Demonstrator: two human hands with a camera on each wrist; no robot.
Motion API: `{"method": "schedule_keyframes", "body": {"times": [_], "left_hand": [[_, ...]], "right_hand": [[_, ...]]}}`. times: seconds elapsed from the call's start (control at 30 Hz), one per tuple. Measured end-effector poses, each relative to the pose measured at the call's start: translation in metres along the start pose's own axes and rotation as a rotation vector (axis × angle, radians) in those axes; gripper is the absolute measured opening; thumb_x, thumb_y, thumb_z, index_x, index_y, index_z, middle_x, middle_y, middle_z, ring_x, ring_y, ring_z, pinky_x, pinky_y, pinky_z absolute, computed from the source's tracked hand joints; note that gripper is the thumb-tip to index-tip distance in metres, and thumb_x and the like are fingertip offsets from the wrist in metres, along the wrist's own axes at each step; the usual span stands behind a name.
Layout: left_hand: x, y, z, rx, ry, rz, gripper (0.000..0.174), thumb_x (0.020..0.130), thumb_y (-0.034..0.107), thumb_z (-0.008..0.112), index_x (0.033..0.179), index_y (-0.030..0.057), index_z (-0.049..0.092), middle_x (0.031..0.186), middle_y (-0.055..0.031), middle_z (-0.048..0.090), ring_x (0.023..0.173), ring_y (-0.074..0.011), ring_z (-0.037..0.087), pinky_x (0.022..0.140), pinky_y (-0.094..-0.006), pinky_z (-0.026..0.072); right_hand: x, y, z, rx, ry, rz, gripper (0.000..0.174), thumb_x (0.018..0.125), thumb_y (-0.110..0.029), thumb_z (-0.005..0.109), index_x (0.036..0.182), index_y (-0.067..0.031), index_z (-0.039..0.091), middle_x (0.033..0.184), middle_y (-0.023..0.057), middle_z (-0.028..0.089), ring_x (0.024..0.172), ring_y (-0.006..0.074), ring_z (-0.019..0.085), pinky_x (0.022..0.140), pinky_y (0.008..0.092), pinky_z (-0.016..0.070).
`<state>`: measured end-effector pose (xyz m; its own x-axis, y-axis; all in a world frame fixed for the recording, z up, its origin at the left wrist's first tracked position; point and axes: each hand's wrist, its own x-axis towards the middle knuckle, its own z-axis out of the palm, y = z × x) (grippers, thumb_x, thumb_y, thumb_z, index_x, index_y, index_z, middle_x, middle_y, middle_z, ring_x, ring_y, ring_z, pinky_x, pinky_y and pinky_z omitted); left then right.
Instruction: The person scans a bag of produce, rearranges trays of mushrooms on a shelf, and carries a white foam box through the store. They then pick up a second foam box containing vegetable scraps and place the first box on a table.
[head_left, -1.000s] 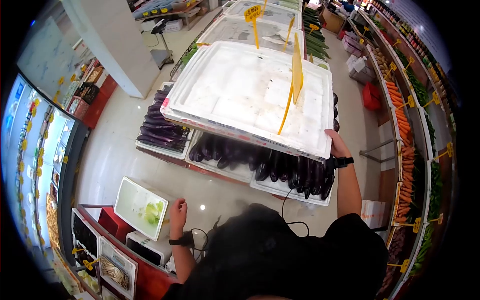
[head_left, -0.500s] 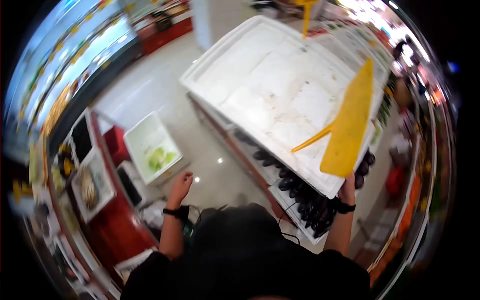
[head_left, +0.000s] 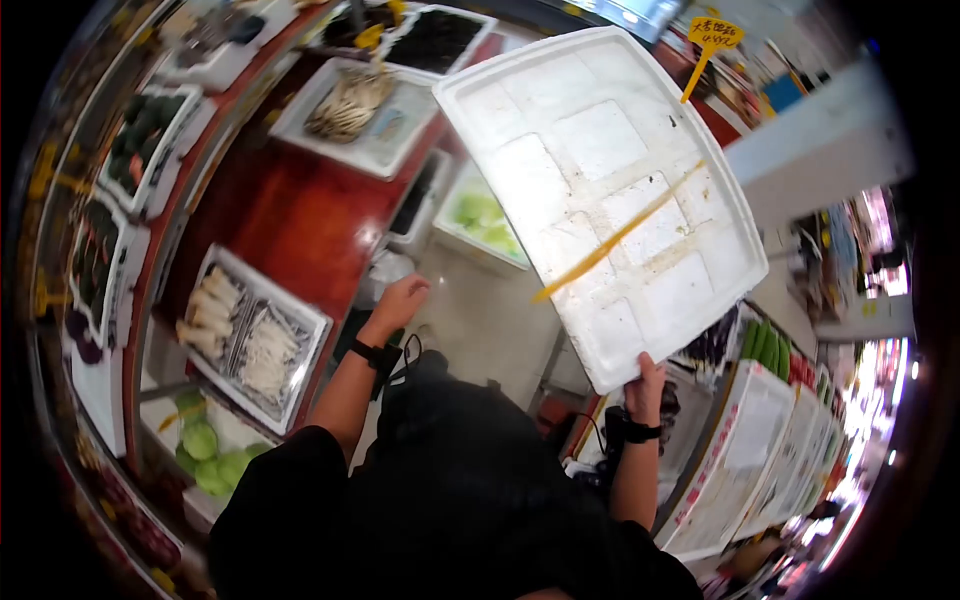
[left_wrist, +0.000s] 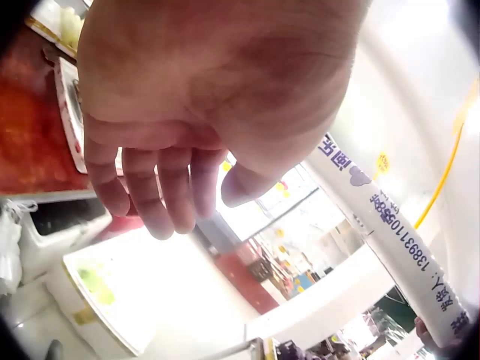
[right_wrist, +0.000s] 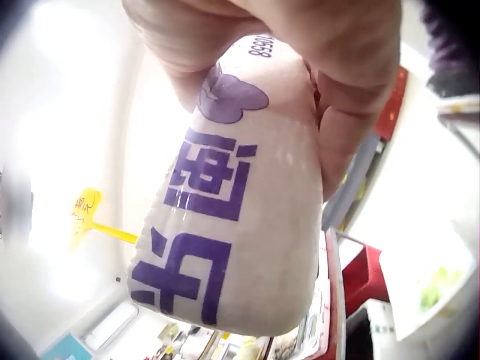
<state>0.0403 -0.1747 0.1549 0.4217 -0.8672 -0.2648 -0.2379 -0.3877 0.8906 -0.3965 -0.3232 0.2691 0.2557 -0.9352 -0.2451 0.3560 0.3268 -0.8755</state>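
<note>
My right hand (head_left: 645,390) grips the near corner of a large white foam box lid (head_left: 610,140). The lid is raised and tilted, its recessed, dirt-specked face showing in the head view. Purple printing runs along its edge (right_wrist: 277,225), with my right thumb and fingers on either side of it in the right wrist view. A yellow price sign (head_left: 620,235), seen edge-on, stands on the lid; another yellow sign (head_left: 712,38) shows at its far edge. My left hand (head_left: 400,303) hangs beside the lid, fingers loosely bent and holding nothing.
A white foam box with pale green leaves (head_left: 485,215) stands low beside the red counter (head_left: 290,215). Mushroom trays (head_left: 265,345) sit on that counter, with round green cabbages (head_left: 205,440) near its end. At right is a stand of covered white boxes (head_left: 735,450).
The person has turned left, from the eggplant stand toward the red counter. The lid has swung along in the right hand and now tilts more steeply. The left hand stays free.
</note>
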Motion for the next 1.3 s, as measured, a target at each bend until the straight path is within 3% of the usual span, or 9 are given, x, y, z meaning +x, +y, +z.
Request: {"method": "schedule_keyframes", "body": {"times": [0.17,0.37,0.6,0.73,1.0,1.07,1.13,1.2,1.3], "left_hand": [[-0.032,-0.050,-0.089,0.057,0.309,-0.005,0.021,0.087,0.016,0.055,0.099,-0.0001,0.060,0.087,-0.0101,0.065,0.079,-0.0166,0.061,0.072,-0.0294,0.0481],[-0.093,-0.093,-0.160,-0.155,0.526,-0.256,0.020,0.085,0.015,0.056,0.098,0.0009,0.061,0.088,-0.0146,0.066,0.085,-0.0246,0.064,0.076,-0.0328,0.0484],[-0.180,-0.164,-0.155,-0.429,0.810,-0.379,0.018,0.088,0.014,0.053,0.098,0.0014,0.062,0.083,-0.0044,0.063,0.075,-0.0121,0.059,0.070,-0.0270,0.0476],[-0.204,-0.131,-0.131,-0.512,0.927,-0.660,0.018,0.089,0.017,0.053,0.097,0.0041,0.062,0.085,-0.0014,0.062,0.076,-0.0112,0.058,0.068,-0.0239,0.0454],[-0.187,-0.063,-0.100,-0.717,1.061,-0.869,0.020,0.090,0.022,0.049,0.101,0.0088,0.058,0.093,-0.0008,0.063,0.084,-0.0122,0.059,0.071,-0.0276,0.0436],[-0.177,-0.046,-0.093,-0.691,1.082,-0.885,0.019,0.090,0.022,0.049,0.101,0.0090,0.059,0.094,-0.0011,0.062,0.084,-0.0121,0.059,0.072,-0.0273,0.0437],[-0.178,-0.037,-0.085,-0.704,1.103,-0.894,0.019,0.090,0.021,0.049,0.101,0.0088,0.059,0.095,-0.0015,0.062,0.085,-0.0122,0.059,0.072,-0.0271,0.0439],[-0.182,-0.029,-0.078,-0.718,1.139,-0.904,0.019,0.091,0.021,0.049,0.102,0.0086,0.058,0.095,-0.0019,0.062,0.085,-0.0122,0.059,0.072,-0.0267,0.0439],[-0.190,-0.015,-0.061,-0.766,1.219,-0.941,0.019,0.091,0.020,0.049,0.102,0.0083,0.058,0.096,-0.0022,0.062,0.085,-0.0119,0.059,0.072,-0.0258,0.0439]], "right_hand": [[0.080,0.086,0.106,-0.028,-0.183,0.092,0.059,0.080,0.001,0.062,0.131,-0.0010,0.032,0.128,0.0133,0.047,0.114,0.0259,0.050,0.098,0.0392,0.0405],[0.126,0.181,0.229,-0.090,-0.385,0.295,0.058,0.081,0.004,0.061,0.129,-0.0049,0.031,0.122,0.0140,0.050,0.109,0.0255,0.053,0.092,0.0389,0.0456],[0.160,0.316,0.317,-0.061,-0.525,0.527,0.059,0.078,0.003,0.064,0.125,-0.0095,0.030,0.118,0.0117,0.049,0.105,0.0235,0.054,0.085,0.0398,0.0495],[0.170,0.372,0.360,-0.071,-0.546,0.680,0.068,0.077,0.003,0.065,0.130,-0.0107,0.026,0.120,0.0108,0.049,0.105,0.0221,0.052,0.084,0.0380,0.0480],[0.174,0.437,0.410,-0.238,-0.557,0.957,0.071,0.079,0.000,0.062,0.133,-0.0190,0.020,0.129,0.0106,0.039,0.117,0.0288,0.042,0.087,0.0550,0.0425],[0.184,0.523,0.363,-0.473,-0.962,0.649,0.076,0.078,-0.002,0.064,0.136,-0.0192,0.019,0.131,0.0103,0.039,0.118,0.0297,0.041,0.086,0.0551,0.0420],[0.182,0.532,0.368,-0.493,-0.929,0.709,0.079,0.077,-0.003,0.066,0.137,-0.0194,0.019,0.131,0.0107,0.039,0.118,0.0313,0.040,0.085,0.0556,0.0418],[0.148,0.468,0.431,-0.290,-0.446,1.138,0.078,0.076,-0.004,0.067,0.137,-0.0194,0.020,0.132,0.0120,0.038,0.118,0.0337,0.040,0.085,0.0567,0.0418],[0.134,0.501,0.421,-0.290,-0.414,1.138,0.075,0.076,-0.001,0.065,0.135,-0.0180,0.022,0.132,0.0141,0.036,0.115,0.0353,0.043,0.082,0.0553,0.0449]]}}
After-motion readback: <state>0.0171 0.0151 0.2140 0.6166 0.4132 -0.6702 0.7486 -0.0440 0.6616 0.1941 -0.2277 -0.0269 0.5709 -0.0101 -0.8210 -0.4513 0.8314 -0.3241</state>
